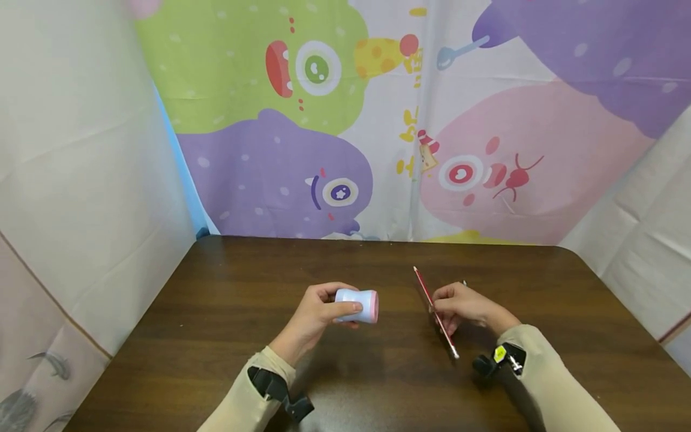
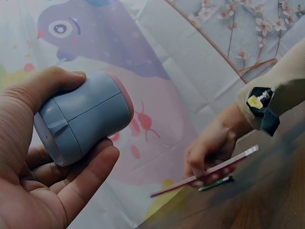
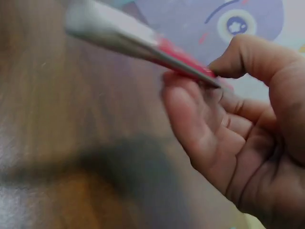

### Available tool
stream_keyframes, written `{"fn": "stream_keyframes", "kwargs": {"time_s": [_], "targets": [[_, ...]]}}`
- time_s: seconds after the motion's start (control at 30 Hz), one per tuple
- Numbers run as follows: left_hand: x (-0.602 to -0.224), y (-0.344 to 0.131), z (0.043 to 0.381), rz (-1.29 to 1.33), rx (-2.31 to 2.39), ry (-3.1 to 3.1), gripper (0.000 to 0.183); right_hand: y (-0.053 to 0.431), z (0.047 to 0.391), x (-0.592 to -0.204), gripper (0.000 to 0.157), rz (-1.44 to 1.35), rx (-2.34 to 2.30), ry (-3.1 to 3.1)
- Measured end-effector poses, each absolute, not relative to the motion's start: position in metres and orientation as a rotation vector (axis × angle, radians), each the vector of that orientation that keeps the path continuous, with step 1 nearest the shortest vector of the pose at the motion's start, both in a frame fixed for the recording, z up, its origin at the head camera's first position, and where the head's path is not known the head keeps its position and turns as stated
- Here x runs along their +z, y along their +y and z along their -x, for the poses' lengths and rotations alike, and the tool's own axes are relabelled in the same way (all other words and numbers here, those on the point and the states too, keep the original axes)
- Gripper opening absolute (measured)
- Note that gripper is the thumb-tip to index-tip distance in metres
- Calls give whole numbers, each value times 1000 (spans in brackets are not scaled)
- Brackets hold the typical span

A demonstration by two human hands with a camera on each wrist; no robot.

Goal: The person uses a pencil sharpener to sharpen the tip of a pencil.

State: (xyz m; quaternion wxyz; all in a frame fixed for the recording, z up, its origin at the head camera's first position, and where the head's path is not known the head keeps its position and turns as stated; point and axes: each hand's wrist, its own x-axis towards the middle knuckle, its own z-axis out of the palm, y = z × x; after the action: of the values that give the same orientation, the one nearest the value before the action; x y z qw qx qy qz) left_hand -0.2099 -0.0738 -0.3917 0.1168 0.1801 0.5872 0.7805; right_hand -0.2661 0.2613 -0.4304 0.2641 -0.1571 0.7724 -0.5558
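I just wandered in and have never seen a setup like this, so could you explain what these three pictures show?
Gladly. There is no robot here: these are a person's own bare hands, with black devices on both wrists. The wide picture comes from a camera worn on the head, looking down at a brown table. The two close-ups come from cameras on the left and right wrists.

The left hand holds a small blue object with a pink end. The right hand holds a red pencil. Beyond it, a slim green item, probably another pencil, seems to lie on the table.
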Motion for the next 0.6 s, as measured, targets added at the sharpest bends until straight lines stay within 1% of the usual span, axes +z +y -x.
{"fn": "stream_keyframes", "kwargs": {"time_s": [0.17, 0.37, 0.47, 0.6], "targets": [[-391, -75, 210, -525, 2301, 1705, 32, 263, 264, -409, 27, 579, -1527, 2120], [-389, -76, 210, -511, 2312, 1715, 37, 260, 255, -377, 28, 719, -1377, 2327], [-388, -76, 210, -508, 2321, 1706, 31, 259, 249, -366, 26, 797, -1292, 2430], [-387, -77, 210, -503, 2338, 1689, 20, 258, 242, -358, 19, 1010, -1198, 2600]]}}
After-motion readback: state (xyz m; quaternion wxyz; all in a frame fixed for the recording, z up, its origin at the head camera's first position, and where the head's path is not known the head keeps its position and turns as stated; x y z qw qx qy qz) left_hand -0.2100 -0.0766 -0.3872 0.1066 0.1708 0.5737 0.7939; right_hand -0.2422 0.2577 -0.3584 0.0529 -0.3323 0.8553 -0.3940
